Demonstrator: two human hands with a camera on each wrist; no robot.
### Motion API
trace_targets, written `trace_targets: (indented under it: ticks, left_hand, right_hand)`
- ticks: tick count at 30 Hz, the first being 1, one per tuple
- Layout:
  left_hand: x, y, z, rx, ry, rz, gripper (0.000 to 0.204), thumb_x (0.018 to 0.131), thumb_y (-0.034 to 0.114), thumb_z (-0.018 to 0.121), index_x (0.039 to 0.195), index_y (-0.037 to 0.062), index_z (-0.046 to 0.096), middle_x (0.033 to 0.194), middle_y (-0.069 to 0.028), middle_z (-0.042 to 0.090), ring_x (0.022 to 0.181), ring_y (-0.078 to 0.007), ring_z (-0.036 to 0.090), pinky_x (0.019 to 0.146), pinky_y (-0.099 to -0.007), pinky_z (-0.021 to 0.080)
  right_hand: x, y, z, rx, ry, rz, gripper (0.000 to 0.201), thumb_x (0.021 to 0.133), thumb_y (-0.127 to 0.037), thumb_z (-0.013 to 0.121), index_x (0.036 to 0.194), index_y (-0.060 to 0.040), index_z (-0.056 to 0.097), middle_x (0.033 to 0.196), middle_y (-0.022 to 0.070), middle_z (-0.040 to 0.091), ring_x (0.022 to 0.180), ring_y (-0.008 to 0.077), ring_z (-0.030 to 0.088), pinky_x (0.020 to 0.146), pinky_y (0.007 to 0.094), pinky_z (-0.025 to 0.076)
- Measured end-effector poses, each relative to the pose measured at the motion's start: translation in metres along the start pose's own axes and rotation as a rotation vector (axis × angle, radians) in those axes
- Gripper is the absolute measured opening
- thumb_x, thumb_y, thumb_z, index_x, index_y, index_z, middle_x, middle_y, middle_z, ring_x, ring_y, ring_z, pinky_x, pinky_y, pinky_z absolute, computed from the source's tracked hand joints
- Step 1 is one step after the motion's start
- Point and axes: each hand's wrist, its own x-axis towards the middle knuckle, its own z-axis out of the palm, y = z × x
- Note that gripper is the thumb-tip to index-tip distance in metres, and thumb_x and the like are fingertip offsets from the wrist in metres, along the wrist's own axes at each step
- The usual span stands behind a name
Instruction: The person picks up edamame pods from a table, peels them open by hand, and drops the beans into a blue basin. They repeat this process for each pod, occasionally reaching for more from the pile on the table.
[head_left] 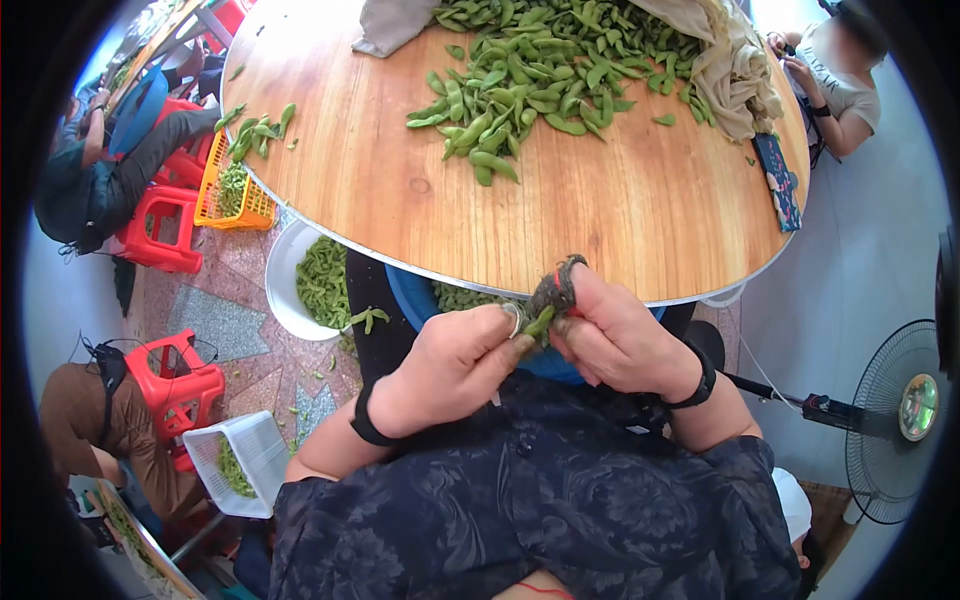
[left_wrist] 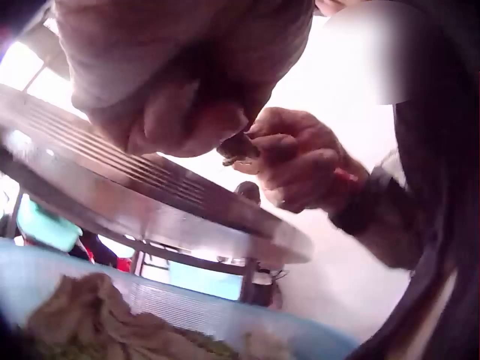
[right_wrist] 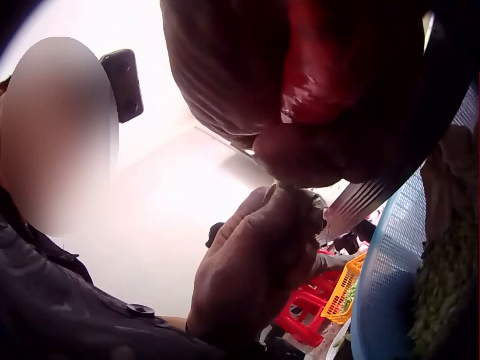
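Left hand: fingers curled, pinching one end of a green pod, close in front of the body.
Right hand: touching the left hand, fingers curled on the other end of the same pod; thumb in a dark wrap with a red band.
Green pod: between both hands, just below the table edge and above the blue basket.
Blue basket: right under the hands, partly hidden by the table; green bits inside.
White bucket: on the floor to the left of the blue basket; full of green pods.
Yellow crate: further left, under the table edge; green pods inside.
White basket: on the floor by the left elbow; a few green pods in it.
Round wooden table: in front of the hands.
Big pile of pods: on the far side of the table, beside a tan cloth.
Small pile of pods: at the left table edge.
Red stools: on the floor at the left.
Fan: standing far right.
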Motion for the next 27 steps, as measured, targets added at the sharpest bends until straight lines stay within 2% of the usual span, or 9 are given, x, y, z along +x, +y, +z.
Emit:
trace_targets:
  ticks: [1,3,9,11,12,15,23,25,27]
  left_hand:
    - [-0.001,0.001,-0.004,0.000,0.000,-0.004,0.006,0.090,0.005,0.056,0.090,-0.0003,0.059,0.075,-0.0115,0.057,0.057,-0.0228,0.051,0.054,-0.0304,0.041]
    - [0.001,0.008,-0.015,-0.829,-0.276,-0.454,0.017,0.097,0.017,0.054,0.092,0.0012,0.059,0.076,-0.0035,0.058,0.058,-0.0145,0.052,0.054,-0.0253,0.041]
    - [-0.004,-0.001,-0.007,-1.257,-0.287,-0.521,0.026,0.100,0.021,0.049,0.106,-0.0006,0.060,0.082,-0.0014,0.059,0.061,-0.0081,0.052,0.053,-0.0224,0.044]
    - [-0.002,0.007,-0.003,-0.570,-0.071,-0.300,0.018,0.096,0.017,0.054,0.094,0.0000,0.059,0.077,-0.0051,0.059,0.058,-0.0143,0.054,0.049,-0.0279,0.043]
    - [0.002,0.001,-0.001,-0.004,0.057,0.060,0.015,0.088,0.012,0.062,0.080,0.0016,0.054,0.069,-0.0098,0.054,0.056,-0.0236,0.054,0.048,-0.0343,0.042]
    - [0.003,0.010,0.000,0.417,0.247,0.229,0.021,0.081,0.010,0.066,0.072,0.0034,0.047,0.065,-0.0129,0.048,0.055,-0.0313,0.051,0.048,-0.0385,0.040]
    - [0.003,-0.001,0.004,0.238,0.285,0.215,0.018,0.088,0.012,0.058,0.075,0.0022,0.051,0.064,-0.0101,0.049,0.052,-0.0247,0.050,0.048,-0.0355,0.040]
    - [-0.001,0.013,-0.001,-0.856,0.146,-0.506,0.025,0.097,0.017,0.051,0.076,0.0018,0.051,0.067,-0.0057,0.052,0.053,-0.0144,0.048,0.049,-0.0315,0.039]
    - [-0.007,0.002,0.004,-0.839,0.132,-0.474,0.032,0.101,0.021,0.046,0.075,0.0020,0.052,0.067,-0.0024,0.053,0.056,-0.0084,0.046,0.050,-0.0288,0.039]
  right_hand:
    - [-0.002,-0.002,0.001,0.119,-0.035,0.019,0.011,0.090,-0.003,0.043,0.100,-0.0020,0.047,0.065,0.0058,0.050,0.048,0.0157,0.050,0.046,0.0306,0.040]
    - [-0.005,0.003,0.009,0.306,-0.087,-0.008,0.012,0.092,-0.002,0.041,0.101,-0.0033,0.048,0.065,0.0029,0.050,0.047,0.0099,0.047,0.044,0.0261,0.038]
    - [0.002,0.004,0.017,0.668,-0.092,0.067,0.013,0.097,-0.007,0.038,0.103,-0.0062,0.049,0.067,-0.0010,0.050,0.043,0.0036,0.043,0.041,0.0180,0.035]
    - [0.003,0.010,0.019,0.618,-0.039,0.073,0.011,0.098,-0.010,0.039,0.102,-0.0064,0.049,0.068,-0.0007,0.050,0.043,0.0038,0.043,0.040,0.0180,0.036]
    - [0.003,0.012,0.021,0.592,0.012,0.040,0.010,0.099,-0.012,0.040,0.102,-0.0066,0.049,0.068,-0.0007,0.050,0.043,0.0038,0.044,0.040,0.0177,0.035]
    - [0.002,0.013,0.029,0.549,0.082,-0.041,0.010,0.100,-0.015,0.042,0.100,-0.0067,0.049,0.068,-0.0009,0.050,0.044,0.0037,0.045,0.040,0.0174,0.035]
    - [0.002,0.015,0.044,0.344,0.227,-0.184,0.011,0.100,-0.016,0.044,0.101,-0.0058,0.048,0.065,-0.0024,0.050,0.044,0.0033,0.046,0.041,0.0184,0.038]
    - [0.000,0.010,0.040,0.581,0.104,0.007,0.010,0.099,-0.012,0.043,0.104,-0.0053,0.048,0.065,-0.0042,0.050,0.044,0.0024,0.047,0.042,0.0176,0.036]
    - [-0.001,0.011,0.034,0.534,0.095,0.036,0.011,0.097,-0.010,0.045,0.105,-0.0039,0.048,0.065,-0.0017,0.053,0.046,0.0058,0.050,0.043,0.0202,0.038]
